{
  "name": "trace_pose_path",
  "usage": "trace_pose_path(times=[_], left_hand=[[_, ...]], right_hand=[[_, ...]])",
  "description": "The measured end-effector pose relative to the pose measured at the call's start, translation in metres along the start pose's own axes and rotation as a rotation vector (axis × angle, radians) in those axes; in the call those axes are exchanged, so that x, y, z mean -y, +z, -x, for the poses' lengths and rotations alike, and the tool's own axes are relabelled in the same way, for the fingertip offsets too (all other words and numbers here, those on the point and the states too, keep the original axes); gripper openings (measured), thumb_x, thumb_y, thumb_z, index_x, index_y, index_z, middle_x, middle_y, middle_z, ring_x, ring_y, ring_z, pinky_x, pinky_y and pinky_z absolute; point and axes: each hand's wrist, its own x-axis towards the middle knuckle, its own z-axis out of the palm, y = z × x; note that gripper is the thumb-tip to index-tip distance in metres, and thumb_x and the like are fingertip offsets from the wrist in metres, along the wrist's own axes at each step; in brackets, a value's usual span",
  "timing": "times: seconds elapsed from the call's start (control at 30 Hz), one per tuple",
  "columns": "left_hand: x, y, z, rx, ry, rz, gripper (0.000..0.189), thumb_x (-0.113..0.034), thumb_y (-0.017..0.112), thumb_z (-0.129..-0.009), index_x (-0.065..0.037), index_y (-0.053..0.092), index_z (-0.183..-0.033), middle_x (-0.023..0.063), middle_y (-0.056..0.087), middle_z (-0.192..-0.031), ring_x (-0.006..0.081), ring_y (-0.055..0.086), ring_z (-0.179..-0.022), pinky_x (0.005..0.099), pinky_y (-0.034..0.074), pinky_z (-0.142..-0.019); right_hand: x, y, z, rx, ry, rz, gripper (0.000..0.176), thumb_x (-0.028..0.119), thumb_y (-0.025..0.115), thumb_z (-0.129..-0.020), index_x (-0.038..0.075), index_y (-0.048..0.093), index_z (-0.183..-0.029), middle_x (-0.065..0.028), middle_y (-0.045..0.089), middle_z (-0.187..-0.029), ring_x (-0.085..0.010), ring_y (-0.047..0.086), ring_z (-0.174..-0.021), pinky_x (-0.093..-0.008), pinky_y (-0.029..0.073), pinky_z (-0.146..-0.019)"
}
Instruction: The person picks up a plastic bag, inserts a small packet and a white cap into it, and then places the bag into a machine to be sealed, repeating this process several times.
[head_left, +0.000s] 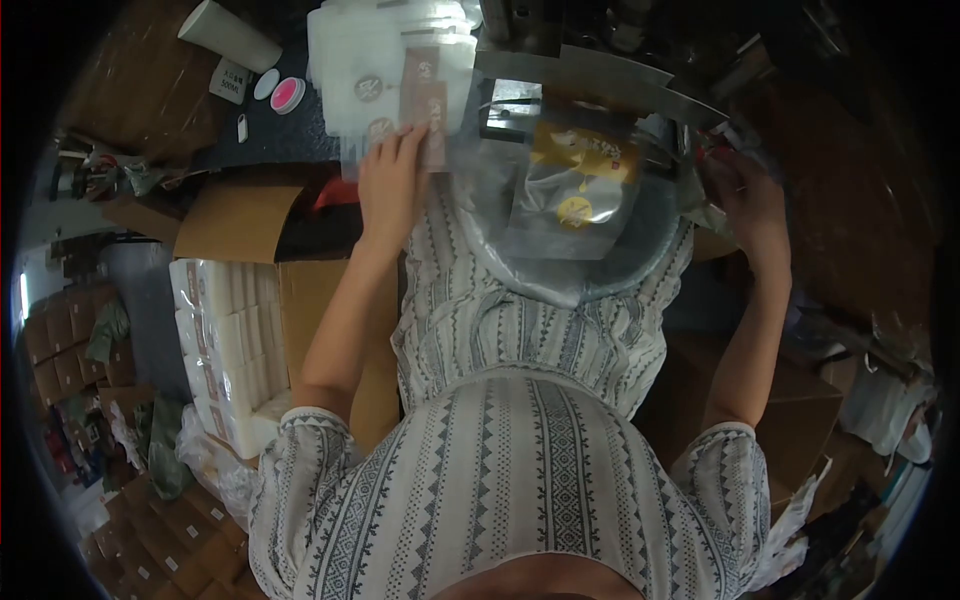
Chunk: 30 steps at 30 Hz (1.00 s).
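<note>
Bag pick beside the bowl.
Left of it, our left hand lies flat, fingers together, on the clear bags; right hand at its rim, grip unclear. We judge the next move needs one bag peeled free.

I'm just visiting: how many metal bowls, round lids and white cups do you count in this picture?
Metal bowl: 1
Round lids: 2 (pink lid, white lid)
White cup: 1
Total: 4
</note>
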Motion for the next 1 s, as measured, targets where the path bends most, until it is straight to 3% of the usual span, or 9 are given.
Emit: trace_pose_path(times=[0.17,0.27,0.33,0.47,0.63,0.7,0.83,0.9,1.0], left_hand=[[-0.019,-0.046,0.001,0.02,-0.294,0.24,0.01,-0.006,0.064,-0.081,-0.005,0.064,-0.091,0.0093,0.061,-0.084,0.0312,0.061,-0.078,0.037,0.047,-0.065],[-0.033,-0.066,-0.005,0.029,-0.3,0.254,0.009,-0.003,0.062,-0.081,-0.005,0.065,-0.09,0.01,0.06,-0.082,0.0318,0.06,-0.071,0.0368,0.047,-0.06],[-0.041,-0.074,-0.005,0.059,-0.311,0.318,0.009,-0.003,0.063,-0.081,-0.005,0.064,-0.089,0.0102,0.06,-0.083,0.0318,0.061,-0.072,0.037,0.048,-0.06],[-0.058,-0.075,-0.01,0.098,-0.126,0.534,0.008,-0.006,0.066,-0.08,-0.003,0.063,-0.087,0.0104,0.06,-0.081,0.0321,0.061,-0.07,0.0375,0.048,-0.06],[-0.082,-0.045,-0.013,0.325,-0.055,0.704,0.01,-0.009,0.065,-0.086,-0.001,0.065,-0.091,0.0083,0.063,-0.081,0.0214,0.059,-0.06,0.034,0.045,-0.056],[-0.093,-0.03,-0.024,0.689,-0.501,1.128,0.015,-0.014,0.066,-0.085,-0.002,0.067,-0.094,0.0118,0.066,-0.084,0.0197,0.065,-0.066,0.0355,0.048,-0.058],[-0.096,0.0,-0.057,0.791,-0.619,1.266,0.022,-0.018,0.066,-0.086,-0.001,0.066,-0.099,0.0099,0.068,-0.082,0.0127,0.065,-0.068,0.0311,0.048,-0.057],[-0.101,0.013,-0.062,0.651,-1.027,1.63,0.03,-0.024,0.066,-0.087,0.002,0.064,-0.102,0.0092,0.068,-0.083,0.0136,0.064,-0.068,0.0273,0.049,-0.061],[-0.09,0.013,-0.055,0.747,-0.825,1.486,0.036,-0.025,0.066,-0.088,0.006,0.061,-0.106,0.014,0.067,-0.092,0.0186,0.066,-0.074,0.0298,0.051,-0.065]], right_hand=[[0.076,0.014,0.007,0.048,-0.262,-0.337,0.021,0.009,0.061,-0.088,0.003,0.064,-0.107,-0.0089,0.067,-0.088,-0.0149,0.063,-0.078,-0.0284,0.049,-0.071],[0.114,0.036,0.006,0.126,-0.311,-0.384,0.019,0.009,0.064,-0.086,0.003,0.064,-0.104,-0.0089,0.067,-0.088,-0.0176,0.064,-0.08,-0.0306,0.05,-0.072],[0.118,0.049,0.0,-0.117,-0.691,-0.155,0.02,0.01,0.066,-0.084,0.003,0.064,-0.103,-0.0088,0.067,-0.09,-0.0208,0.064,-0.082,-0.0323,0.05,-0.072],[0.12,0.041,0.005,-0.043,-0.734,-0.148,0.023,0.012,0.069,-0.082,0.004,0.064,-0.103,-0.0102,0.067,-0.093,-0.0234,0.065,-0.083,-0.0339,0.051,-0.072],[0.102,0.036,0.005,0.201,-0.32,-0.363,0.023,0.013,0.065,-0.087,0.004,0.064,-0.108,-0.0111,0.068,-0.098,-0.0248,0.065,-0.086,-0.0318,0.05,-0.075],[0.088,0.036,0.004,0.07,-0.32,-0.32,0.024,0.015,0.064,-0.087,0.005,0.064,-0.109,-0.0114,0.068,-0.098,-0.0251,0.065,-0.087,-0.032,0.05,-0.075],[0.066,0.015,0.012,-0.02,-0.176,-0.097,0.028,0.017,0.066,-0.086,0.006,0.063,-0.111,-0.0145,0.067,-0.098,-0.0279,0.066,-0.089,-0.0351,0.05,-0.076],[0.056,0.006,0.015,-0.066,-0.039,0.038,0.027,0.017,0.066,-0.085,0.005,0.063,-0.109,-0.016,0.067,-0.099,-0.0304,0.065,-0.091,-0.0366,0.05,-0.078],[0.0,0.018,-0.001,-0.078,0.123,0.367,0.025,0.015,0.064,-0.084,0.005,0.063,-0.107,-0.0185,0.066,-0.099,-0.0348,0.064,-0.092,-0.0398,0.049,-0.079]])
